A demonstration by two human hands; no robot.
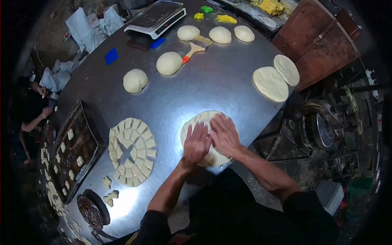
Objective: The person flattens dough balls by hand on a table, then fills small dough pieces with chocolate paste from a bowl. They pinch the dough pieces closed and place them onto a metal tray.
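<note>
Both palms lie on a round flat sheet of dough [215, 158] near the front edge of the metal table. My left hand [197, 143] rests flat on its left part, fingers stretched forward and slightly blurred. Beside it, thumbs close together, my right hand [223, 132] presses on the right part with fingers extended. Neither hand grips anything. To the left lies a dough disc cut into many small pieces [134, 171], with an X-shaped gap in its middle. Two flattened dough rounds [270, 83] sit at the table's right edge.
Dough balls [169, 63], a brush [196, 49] and a scale [157, 18] stand toward the back. Blue scrapers [111, 56] lie nearby. At left are a dark baking tray [87, 143] with dough pieces, a round dark pan [92, 210], and another person's hands [45, 112].
</note>
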